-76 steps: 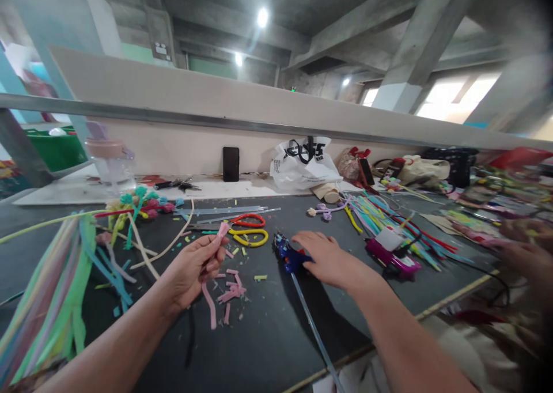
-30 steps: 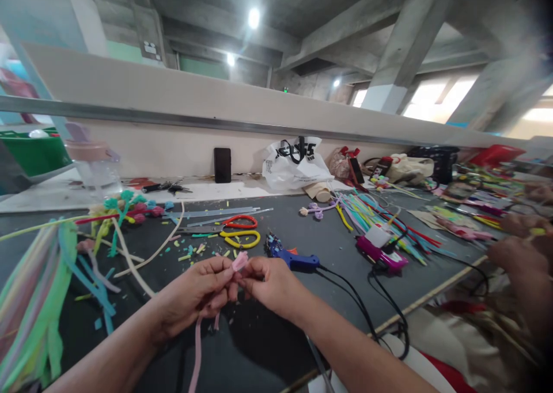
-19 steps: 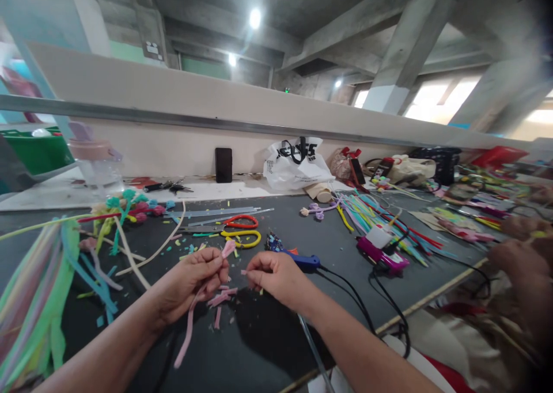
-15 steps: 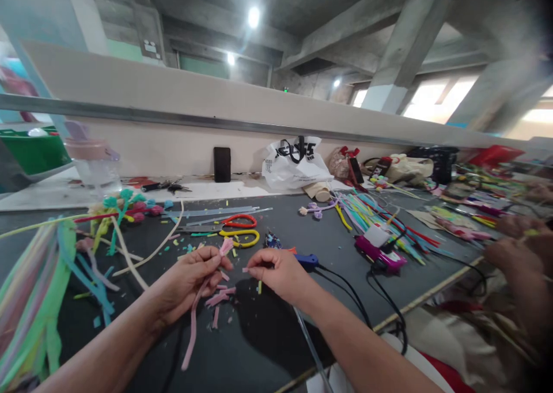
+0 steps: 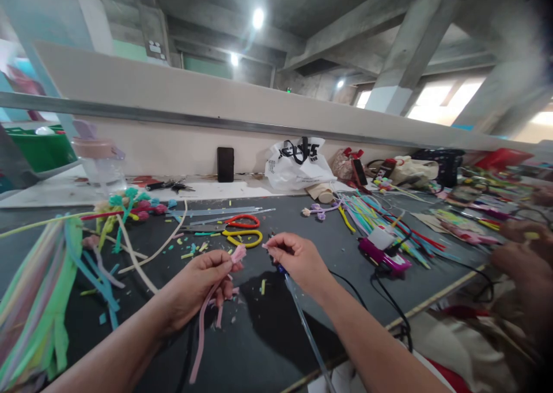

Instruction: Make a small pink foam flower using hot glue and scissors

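My left hand (image 5: 194, 289) pinches a pink fuzzy chenille stem (image 5: 199, 344), whose long tail hangs down below the fingers. A small pink tuft (image 5: 238, 253) of it sticks up past the thumb and forefinger. To its right, apart from it, my right hand (image 5: 300, 263) holds a tiny pink piece (image 5: 265, 246) between thumb and fingertips. Below the left fingers lie short pink cuttings (image 5: 219, 315), partly covered. A clear rod (image 5: 309, 335) runs under my right wrist from a mostly hidden blue tool. Behind the hands rest scissors (image 5: 242, 237) with red and yellow handles.
Colourful stems (image 5: 37, 289) lie at the left beside finished-looking fuzzy pieces (image 5: 125, 206). A corded purple device (image 5: 384, 257) and a stem bundle (image 5: 375, 220) sit to the right. Along the back stand a bottle (image 5: 99, 168), a phone (image 5: 225, 164) and a white bag (image 5: 298, 165). A co-worker's hands (image 5: 516, 246) appear far right.
My right hand has moved up and right with the tiny pink piece and now covers most of the blue tool. The left hand, still holding the pink stem, has shifted slightly right.
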The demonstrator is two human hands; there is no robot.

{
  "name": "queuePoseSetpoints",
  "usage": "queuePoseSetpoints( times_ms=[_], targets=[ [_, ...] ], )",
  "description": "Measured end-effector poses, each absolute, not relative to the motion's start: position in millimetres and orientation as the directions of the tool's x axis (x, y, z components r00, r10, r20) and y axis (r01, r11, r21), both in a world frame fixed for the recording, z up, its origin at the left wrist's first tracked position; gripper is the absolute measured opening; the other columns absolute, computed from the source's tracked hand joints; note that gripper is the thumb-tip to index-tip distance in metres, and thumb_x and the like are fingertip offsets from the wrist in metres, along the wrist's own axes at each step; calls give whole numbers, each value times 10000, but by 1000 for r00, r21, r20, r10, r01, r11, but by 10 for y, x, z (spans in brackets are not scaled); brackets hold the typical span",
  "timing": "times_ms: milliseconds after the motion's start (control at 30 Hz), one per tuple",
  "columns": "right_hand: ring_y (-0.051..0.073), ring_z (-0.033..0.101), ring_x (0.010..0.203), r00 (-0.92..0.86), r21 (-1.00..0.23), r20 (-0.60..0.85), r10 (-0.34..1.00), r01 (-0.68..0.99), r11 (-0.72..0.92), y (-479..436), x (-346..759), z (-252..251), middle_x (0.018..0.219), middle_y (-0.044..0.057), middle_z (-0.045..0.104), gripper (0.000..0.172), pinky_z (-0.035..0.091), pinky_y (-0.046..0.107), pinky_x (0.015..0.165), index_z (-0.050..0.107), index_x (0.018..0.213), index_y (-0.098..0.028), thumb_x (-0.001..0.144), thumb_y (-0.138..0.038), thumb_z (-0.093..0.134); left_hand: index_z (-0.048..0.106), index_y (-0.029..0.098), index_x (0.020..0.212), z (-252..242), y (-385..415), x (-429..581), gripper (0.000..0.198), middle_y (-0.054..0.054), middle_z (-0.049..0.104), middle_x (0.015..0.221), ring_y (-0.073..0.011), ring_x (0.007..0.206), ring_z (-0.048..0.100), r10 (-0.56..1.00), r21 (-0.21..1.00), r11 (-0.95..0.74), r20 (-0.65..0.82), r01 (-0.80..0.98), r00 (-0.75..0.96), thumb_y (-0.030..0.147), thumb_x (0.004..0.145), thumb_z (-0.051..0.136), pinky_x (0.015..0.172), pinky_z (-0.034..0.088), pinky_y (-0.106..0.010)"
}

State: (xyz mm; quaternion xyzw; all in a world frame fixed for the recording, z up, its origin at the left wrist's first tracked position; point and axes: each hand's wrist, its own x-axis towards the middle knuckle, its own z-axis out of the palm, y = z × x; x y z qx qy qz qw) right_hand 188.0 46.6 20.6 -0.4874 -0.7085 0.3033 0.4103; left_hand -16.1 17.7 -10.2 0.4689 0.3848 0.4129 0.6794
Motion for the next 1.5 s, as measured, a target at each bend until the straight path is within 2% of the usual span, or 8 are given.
queuePoseSetpoints(
  times_ms=[133,267,433,667,867,1033,1500],
  targets=[
    [104,547,605,-253,-779,361,897,447,440,376,1844,232,675,-6,635,75,418,205,574,660,771,-174,736,-194,597,549,132,732,-102,161,-120,264,91,371,395,-21,362,246,924,976,163,-99,-146,369,374,833,525,401,196,-149],
    [95,557,632,-321,-686,434,842,488,540,303,1790,227,682,-19,633,62,417,190,618,643,756,-178,746,-140,595,533,137,707,-108,160,-88,270,89,393,427,-22,381,241,934,984,142,-99,-105,344,381,821,537,433,203,-167],
    [86,552,601,-375,-598,456,807,542,590,292,1763,201,638,-33,600,96,407,171,596,599,702,-170,729,-78,601,490,151,631,-93,154,-57,319,105,329,371,-30,356,210,934,988,152,-129,-42,334,414,807,531,417,160,-179],
    [119,616,725,-473,-479,533,702,515,711,258,1737,102,770,4,678,114,444,208,698,608,728,-199,775,-99,581,494,152,650,-117,152,-57,308,92,374,442,-26,365,239,938,991,133,-127,4,322,418,802,531,419,190,-174],
    [120,645,807,-485,-507,540,688,465,726,264,1734,79,858,0,706,145,466,217,763,629,781,-214,783,-83,567,528,146,714,-117,148,-52,282,44,481,591,-27,407,287,939,989,137,-146,49,312,416,791,541,402,185,-159],
    [121,646,840,-494,-538,500,711,467,702,271,1732,66,880,-1,710,187,466,233,797,647,835,-217,783,-64,552,521,142,704,-73,130,-47,304,49,468,568,-22,382,272,934,988,114,-142,103,327,434,788,533,387,171,-162],
    [132,630,820,-519,-483,441,733,551,681,241,1740,108,838,1,702,213,437,235,772,652,818,-208,770,-36,537,502,162,638,-31,117,-56,293,74,357,488,-62,417,282,926,957,32,-137,289,351,410,793,493,405,191,-181]
  ],
)
